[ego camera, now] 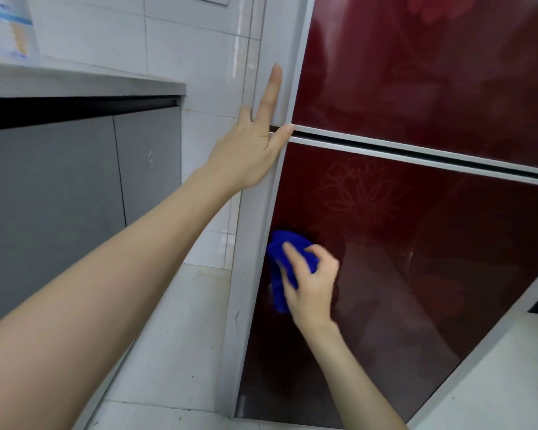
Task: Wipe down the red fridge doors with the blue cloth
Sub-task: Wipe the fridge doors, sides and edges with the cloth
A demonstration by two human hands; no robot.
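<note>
**Two red doors, one blue cloth, two grips**

Two red fridge doors are counted: an upper door (432, 72) and a lower door (401, 259), parted by a silver-edged gap. One blue cloth (292, 237) is seen, bunched inside the right-hand grip (311, 283), whose fingers are curled round it. The cloth is pressed against the lower door, close to that door's left edge, and a fold of it hangs down past the grip. The left-hand grip (252, 147) is released: its fingers are held straight and spread, laid against the fridge's silver side trim, well above the right-hand grip. Its thumb tip is touching the gap between the doors. To the left of the left-hand grip, two grey cabinet doors (75, 212) are set beneath one pale surface (75, 79). One printed carton (3, 29) is stood on that surface.
</note>
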